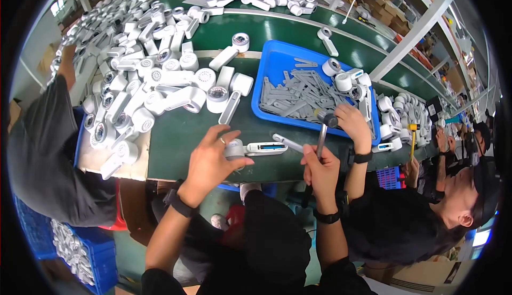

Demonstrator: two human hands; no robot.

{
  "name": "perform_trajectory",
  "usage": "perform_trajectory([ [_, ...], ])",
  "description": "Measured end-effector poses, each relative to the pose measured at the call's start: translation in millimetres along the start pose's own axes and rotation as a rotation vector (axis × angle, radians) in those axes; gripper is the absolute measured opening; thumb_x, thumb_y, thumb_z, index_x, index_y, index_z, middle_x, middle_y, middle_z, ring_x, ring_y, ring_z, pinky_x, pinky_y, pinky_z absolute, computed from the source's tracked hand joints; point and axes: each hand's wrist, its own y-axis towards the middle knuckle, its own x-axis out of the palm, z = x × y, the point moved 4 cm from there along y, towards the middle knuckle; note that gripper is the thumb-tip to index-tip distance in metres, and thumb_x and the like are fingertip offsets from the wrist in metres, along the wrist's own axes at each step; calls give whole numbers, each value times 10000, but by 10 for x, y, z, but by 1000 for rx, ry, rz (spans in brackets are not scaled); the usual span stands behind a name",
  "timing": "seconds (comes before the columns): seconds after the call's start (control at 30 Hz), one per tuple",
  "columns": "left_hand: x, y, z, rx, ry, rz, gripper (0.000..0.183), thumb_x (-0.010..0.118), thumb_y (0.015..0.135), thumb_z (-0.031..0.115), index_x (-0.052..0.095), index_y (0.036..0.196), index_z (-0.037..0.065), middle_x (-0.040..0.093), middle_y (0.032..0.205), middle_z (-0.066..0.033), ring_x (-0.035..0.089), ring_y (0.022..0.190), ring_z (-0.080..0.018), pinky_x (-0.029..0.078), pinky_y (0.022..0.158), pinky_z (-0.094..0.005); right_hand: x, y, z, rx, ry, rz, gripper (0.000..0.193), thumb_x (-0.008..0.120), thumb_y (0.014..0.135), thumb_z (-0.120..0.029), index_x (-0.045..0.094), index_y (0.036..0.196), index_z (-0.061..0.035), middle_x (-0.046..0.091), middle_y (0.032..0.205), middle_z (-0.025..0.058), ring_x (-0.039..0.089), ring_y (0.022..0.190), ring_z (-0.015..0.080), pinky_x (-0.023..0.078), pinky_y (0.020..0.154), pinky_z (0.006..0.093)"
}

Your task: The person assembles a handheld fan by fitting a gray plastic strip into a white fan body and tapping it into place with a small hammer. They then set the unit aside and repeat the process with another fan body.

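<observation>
Left hand [209, 162] sits on the green bench with its fingers curled round the round head of a white unit [255, 148]; thumb and fingers pinch that head from both sides, so it's a closed, firm hold, and the unit's long body sticks out away from the palm toward the other hand, lying flat with a blue strip showing along its open side; right hand [321, 171] is just beside the far end of that body, wrapped in a fist round the shaft of a hammer [324, 129]; the shaft runs up out of the fist and the dark head stands above the knuckles, over the near rim of the blue tray [277, 55]; a grey strip [288, 143] lies between the unit's end and the fist, close to the knuckles, can't tell if it touches them; the tray beyond the hammer head is full of more grey strips, with a few white units at its far corner; a co-worker's hand [353, 125] rests on the tray rim right next to the hammer head, not touching the right hand as far as I can see; up past the left hand's fingertips there's a big pile [149, 76] of white units spread over the bench; another person in a dark sleeve [42, 151] stands out beyond the left wrist.
</observation>
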Motion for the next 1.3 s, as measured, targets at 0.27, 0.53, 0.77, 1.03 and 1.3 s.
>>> perform_trajectory([
  [0.27,83,184,-52,263,93,-54,402,883,709,200,770,1084,107,717,1202,-46,646,961,-281,563,826,-385,193,190,104,132,-102,-226,207,693,995,-139,721,1142,5,670,734,24,439,420,18,283,370,213],
  [0.53,139,201,-30,290,148,-9,395,884,691,192,785,1062,99,737,1206,-16,614,861,-221,556,781,-348,283,233,88,-35,-350,-284,158,708,967,-106,763,1088,-20,652,694,-33,537,611,9,381,545,208],
  [0.77,183,242,-34,410,137,17,357,880,694,188,797,1029,98,772,1049,17,598,803,-189,549,722,-316,357,330,121,-46,-418,-328,127,723,967,-120,767,1039,-25,592,655,-54,492,588,7,336,524,220],
  [1.03,219,351,-21,521,177,-166,300,854,725,161,783,999,61,757,945,11,609,781,-184,546,680,-330,365,389,102,93,-438,-356,123,729,961,-123,768,1019,-22,567,655,-61,513,612,13,360,540,219],
  [1.3,249,346,32,598,264,-169,278,838,738,146,773,994,57,741,969,13,596,756,-170,526,621,-314,250,315,266,462,-133,-321,377,645,1038,-270,672,1275,21,666,668,39,418,371,40,270,355,226],
])
